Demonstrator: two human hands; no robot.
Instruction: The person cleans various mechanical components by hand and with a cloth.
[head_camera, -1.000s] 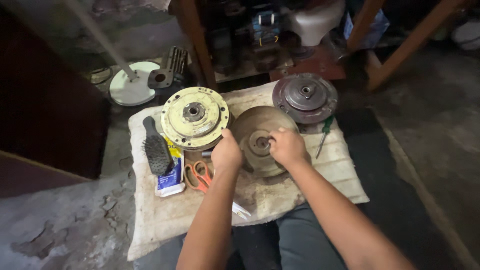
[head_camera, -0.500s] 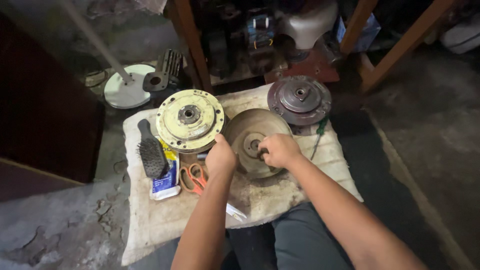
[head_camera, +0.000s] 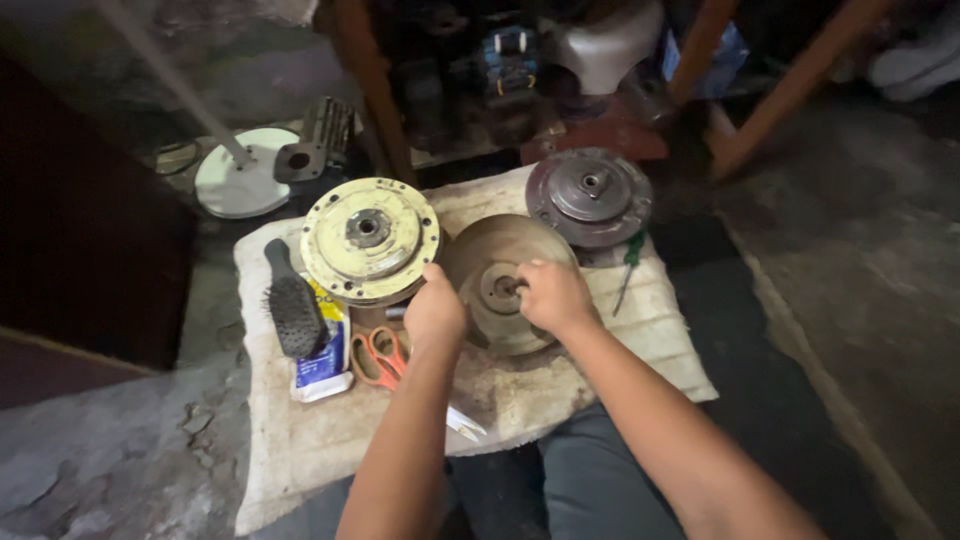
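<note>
**Both hands on the brown metal disc**

Your right hand (head_camera: 553, 295) has its fingertips pinched together at the hub in the middle of the brown metal disc (head_camera: 500, 262); whatever small part they press there is hidden under the fingers. Your left hand (head_camera: 434, 312) is curled shut over the disc's left edge, thumb up, gripping the rim. The disc lies flat near the centre of a dirty whitish cloth (head_camera: 560, 375) spread over the floor in front of your knees.

Just left of the disc, touching or overlapping its edge, lies a yellowish round housing (head_camera: 368, 238) with a dark hub in its middle. Beyond the disc to the right sits a dark grey round rotor (head_camera: 590, 195) at the cloth's far edge, with a green-handled tool (head_camera: 628, 262) lying beside it. Under your left wrist are orange-handled scissors (head_camera: 378, 355). Further left, a black brush (head_camera: 294, 305) rests beside a blue and white packet (head_camera: 325, 360). Off the cloth, on the concrete floor, lies a white round plate (head_camera: 240, 185) with a thin rod rising from it.
</note>
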